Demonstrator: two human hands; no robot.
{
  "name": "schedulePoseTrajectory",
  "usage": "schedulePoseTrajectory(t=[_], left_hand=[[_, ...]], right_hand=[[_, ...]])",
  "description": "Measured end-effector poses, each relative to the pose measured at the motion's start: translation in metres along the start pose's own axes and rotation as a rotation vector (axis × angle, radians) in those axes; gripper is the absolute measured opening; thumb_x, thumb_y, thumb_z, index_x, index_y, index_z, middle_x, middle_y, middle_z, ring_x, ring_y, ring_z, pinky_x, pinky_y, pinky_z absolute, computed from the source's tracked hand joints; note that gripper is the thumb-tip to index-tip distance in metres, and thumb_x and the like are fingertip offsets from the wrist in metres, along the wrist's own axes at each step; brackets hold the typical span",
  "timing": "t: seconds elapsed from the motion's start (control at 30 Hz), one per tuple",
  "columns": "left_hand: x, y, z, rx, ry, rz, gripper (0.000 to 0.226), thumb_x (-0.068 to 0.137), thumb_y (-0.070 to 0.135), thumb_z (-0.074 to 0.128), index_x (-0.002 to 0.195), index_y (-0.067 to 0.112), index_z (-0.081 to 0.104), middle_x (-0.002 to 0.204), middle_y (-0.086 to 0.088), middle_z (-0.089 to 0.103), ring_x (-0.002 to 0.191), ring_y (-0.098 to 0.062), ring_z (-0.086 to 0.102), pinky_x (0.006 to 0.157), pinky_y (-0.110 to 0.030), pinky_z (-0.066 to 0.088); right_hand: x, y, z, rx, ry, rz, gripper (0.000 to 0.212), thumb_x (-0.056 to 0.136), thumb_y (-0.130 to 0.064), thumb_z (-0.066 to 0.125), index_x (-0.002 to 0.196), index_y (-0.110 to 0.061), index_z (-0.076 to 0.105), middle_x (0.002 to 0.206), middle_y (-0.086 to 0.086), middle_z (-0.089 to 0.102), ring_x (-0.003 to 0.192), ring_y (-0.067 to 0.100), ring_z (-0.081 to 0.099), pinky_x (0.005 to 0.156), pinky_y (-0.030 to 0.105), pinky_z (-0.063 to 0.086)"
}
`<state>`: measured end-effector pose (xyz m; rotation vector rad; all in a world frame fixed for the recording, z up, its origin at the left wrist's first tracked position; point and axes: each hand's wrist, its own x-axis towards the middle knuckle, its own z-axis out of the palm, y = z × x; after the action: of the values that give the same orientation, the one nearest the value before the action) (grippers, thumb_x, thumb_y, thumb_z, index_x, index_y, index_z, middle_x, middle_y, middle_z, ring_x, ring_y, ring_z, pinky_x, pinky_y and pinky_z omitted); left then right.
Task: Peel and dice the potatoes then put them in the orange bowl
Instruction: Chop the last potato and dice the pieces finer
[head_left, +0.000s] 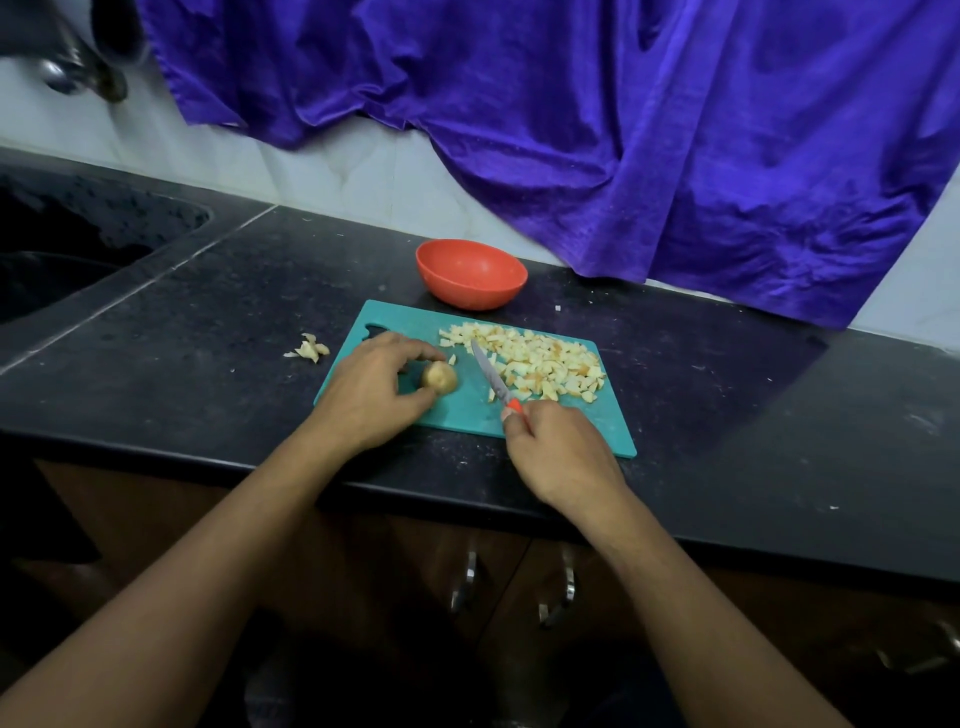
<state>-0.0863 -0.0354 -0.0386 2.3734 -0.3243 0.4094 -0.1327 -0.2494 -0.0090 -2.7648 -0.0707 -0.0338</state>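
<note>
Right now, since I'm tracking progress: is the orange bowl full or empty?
Empty. The orange bowl shows only its bare inside, while the diced potato lies heaped on the cutting board in front of it.

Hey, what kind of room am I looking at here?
Probably a home kitchen: a dark counter with a sink set into it, a tap above, and diced potato on a cutting board.

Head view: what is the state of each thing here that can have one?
Round orange plastic bowl: upright, empty.
Teal plastic cutting board: flat on the black counter.
Small brown potato: on the board, gripped by left hand.
Pale diced potato pile: on the board, outside the bowl.
Orange-handled steel knife: held by right hand, blade over board.
Pale potato peels: on the counter, left of board.
</note>
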Motion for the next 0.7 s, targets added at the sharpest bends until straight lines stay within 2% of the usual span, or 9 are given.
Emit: schedulePoseTrajectory(t=[0.17, 0.33, 0.53, 0.67, 0.7], left_hand=[[0.002, 0.001, 0.002, -0.009, 0.034, -0.01, 0.033, 0.08, 0.043, 0.081, 0.111, 0.041, 0.068, 0.096, 0.016, 0.062, 0.095, -0.008, 0.06, 0.087, -0.043, 0.054], [0.003, -0.001, 0.003, -0.03, 0.063, -0.038, 0.033, 0.077, 0.042, 0.085, 0.103, 0.033, 0.066, 0.092, 0.018, 0.066, 0.09, -0.003, 0.061, 0.08, -0.034, 0.055], [0.001, 0.0, 0.001, -0.062, 0.057, -0.043, 0.027, 0.079, 0.037, 0.085, 0.101, 0.032, 0.069, 0.093, 0.018, 0.067, 0.089, -0.001, 0.061, 0.07, -0.023, 0.044], [0.0, 0.0, -0.001, -0.102, 0.054, -0.045, 0.022, 0.08, 0.034, 0.084, 0.099, 0.031, 0.073, 0.094, 0.017, 0.069, 0.088, -0.001, 0.061, 0.069, -0.021, 0.042], [0.0, -0.001, -0.001, -0.11, 0.054, -0.05, 0.022, 0.08, 0.034, 0.084, 0.099, 0.031, 0.073, 0.094, 0.017, 0.07, 0.088, 0.0, 0.061, 0.069, -0.022, 0.043]], right_hand=[[-0.003, -0.004, -0.004, -0.007, -0.029, -0.005, 0.035, 0.107, -0.048, 0.041, 0.094, -0.023, 0.062, 0.083, -0.001, 0.062, 0.076, 0.014, 0.06, 0.064, 0.035, 0.048], [-0.003, -0.015, -0.016, -0.007, -0.152, 0.023, 0.037, 0.107, -0.049, 0.04, 0.095, -0.021, 0.062, 0.088, 0.0, 0.063, 0.081, 0.016, 0.061, 0.07, 0.038, 0.05], [0.018, -0.046, -0.041, -0.136, -0.196, -0.009, 0.032, 0.105, -0.041, 0.042, 0.092, -0.017, 0.059, 0.09, 0.001, 0.06, 0.083, 0.021, 0.058, 0.07, 0.035, 0.044], [0.026, -0.071, -0.057, -0.239, -0.272, -0.043, 0.032, 0.102, -0.039, 0.045, 0.112, -0.014, 0.063, 0.101, 0.004, 0.052, 0.093, 0.024, 0.054, 0.079, 0.034, 0.044], [0.027, -0.077, -0.061, -0.258, -0.297, -0.041, 0.031, 0.102, -0.037, 0.047, 0.108, -0.012, 0.063, 0.098, 0.005, 0.052, 0.089, 0.024, 0.054, 0.076, 0.033, 0.044]])
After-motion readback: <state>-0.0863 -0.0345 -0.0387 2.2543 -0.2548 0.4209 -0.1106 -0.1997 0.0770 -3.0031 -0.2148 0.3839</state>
